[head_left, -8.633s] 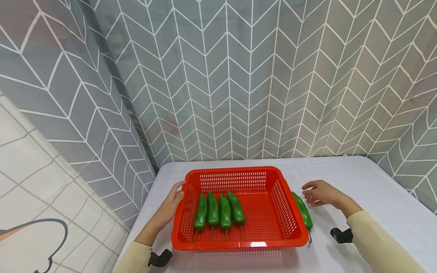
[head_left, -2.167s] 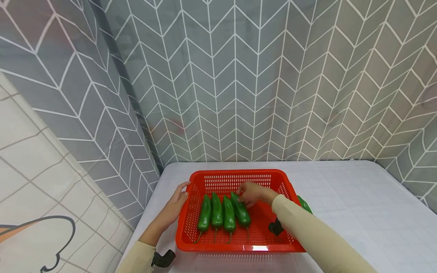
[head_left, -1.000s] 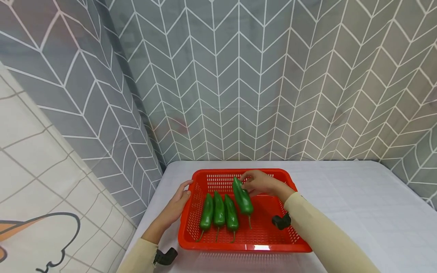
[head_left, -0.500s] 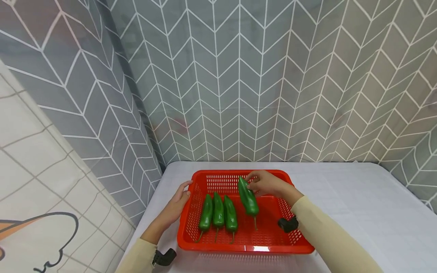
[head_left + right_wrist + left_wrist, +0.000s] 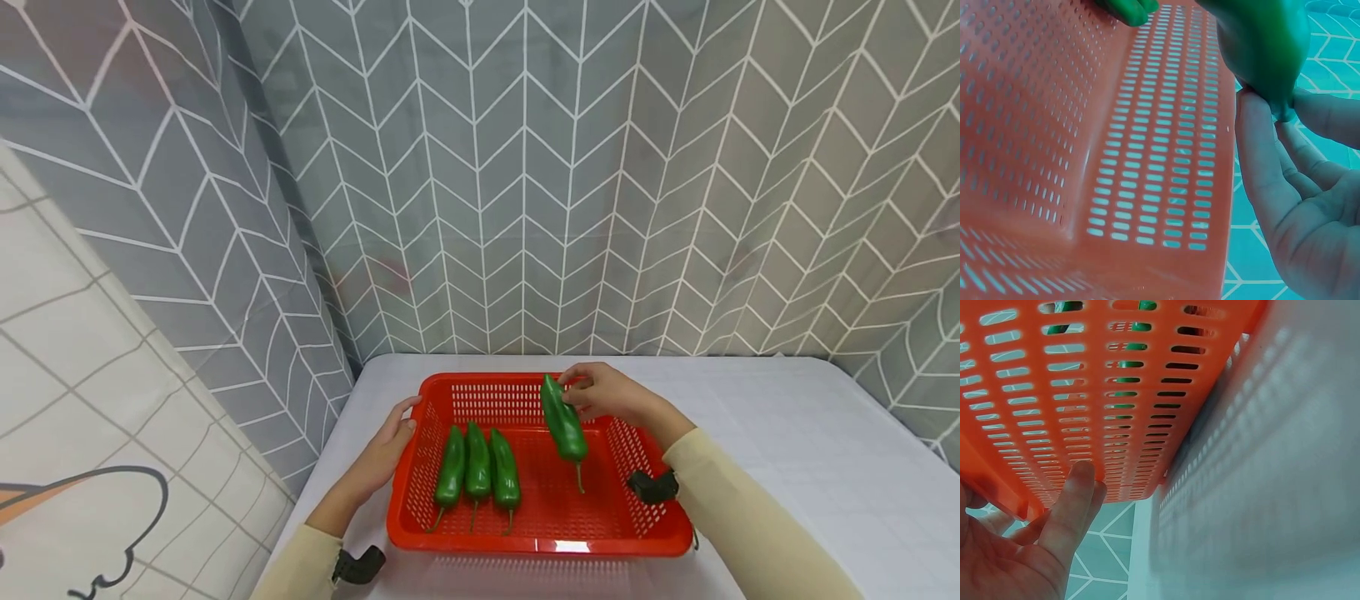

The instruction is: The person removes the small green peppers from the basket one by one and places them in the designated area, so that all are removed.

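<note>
My right hand (image 5: 606, 392) pinches a green chili pepper (image 5: 564, 423) near its pointed tip, thumb against fingertips. The pepper hangs tilted over the right half of the red plastic basket (image 5: 480, 545), stem end down. In the right wrist view, the fingers (image 5: 1255, 137) hold the narrow end of the pepper (image 5: 1266, 44). Three more green peppers (image 5: 478, 467) lie side by side on the left of the basket's floor. At the basket's left rim, my left hand (image 5: 384, 446) holds on. In the left wrist view, its fingers (image 5: 1069, 506) lie against the slotted outer wall (image 5: 1085, 419).
A white-covered table (image 5: 757, 433) extends to the right of the basket. Beside the basket's right edge a stem (image 5: 696, 540) pokes out, mostly hidden by the right arm. A grey patterned curtain (image 5: 525, 208) hangs behind; white tiles (image 5: 67, 367) are at the left.
The right hand entered the basket, took the rightmost pepper of the row, and lifted it up and rightward. The left hand stayed at the rim.
</note>
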The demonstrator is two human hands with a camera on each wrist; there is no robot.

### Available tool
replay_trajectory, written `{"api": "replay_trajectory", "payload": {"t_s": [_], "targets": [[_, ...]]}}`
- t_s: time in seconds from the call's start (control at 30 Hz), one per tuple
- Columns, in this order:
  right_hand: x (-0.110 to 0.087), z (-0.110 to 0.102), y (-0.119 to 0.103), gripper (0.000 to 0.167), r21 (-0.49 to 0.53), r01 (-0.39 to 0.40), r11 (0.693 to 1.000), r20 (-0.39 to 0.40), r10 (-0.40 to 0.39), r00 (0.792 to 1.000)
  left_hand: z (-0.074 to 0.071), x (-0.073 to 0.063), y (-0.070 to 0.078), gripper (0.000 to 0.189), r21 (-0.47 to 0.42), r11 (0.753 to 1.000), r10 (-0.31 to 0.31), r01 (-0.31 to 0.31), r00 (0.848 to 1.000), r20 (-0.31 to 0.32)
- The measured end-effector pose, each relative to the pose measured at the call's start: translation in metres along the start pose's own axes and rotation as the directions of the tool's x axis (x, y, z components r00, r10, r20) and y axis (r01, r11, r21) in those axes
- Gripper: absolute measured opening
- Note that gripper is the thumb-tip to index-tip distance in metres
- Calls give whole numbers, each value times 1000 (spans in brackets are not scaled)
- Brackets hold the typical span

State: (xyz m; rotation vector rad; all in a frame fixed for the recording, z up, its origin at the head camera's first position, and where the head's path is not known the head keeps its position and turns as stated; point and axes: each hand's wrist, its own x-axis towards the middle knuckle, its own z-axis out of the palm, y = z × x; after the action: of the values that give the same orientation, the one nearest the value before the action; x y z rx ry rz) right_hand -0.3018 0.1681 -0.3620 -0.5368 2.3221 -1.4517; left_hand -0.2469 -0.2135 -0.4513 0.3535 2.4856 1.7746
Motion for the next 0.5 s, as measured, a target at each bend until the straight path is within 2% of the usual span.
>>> {"api": "replay_trajectory", "payload": {"t_s": [0.27, 0.5], "targets": [[-11, -10, 1, 35, 37, 11, 999, -6, -10, 1000, 1, 0, -1, 49, -3, 1000, 17, -17, 1000, 13], [-18, -22, 3, 37, 19, 22, 1000, -1, -22, 1000, 0, 1, -1, 49, -19, 1000, 13, -12, 1000, 12]]}}
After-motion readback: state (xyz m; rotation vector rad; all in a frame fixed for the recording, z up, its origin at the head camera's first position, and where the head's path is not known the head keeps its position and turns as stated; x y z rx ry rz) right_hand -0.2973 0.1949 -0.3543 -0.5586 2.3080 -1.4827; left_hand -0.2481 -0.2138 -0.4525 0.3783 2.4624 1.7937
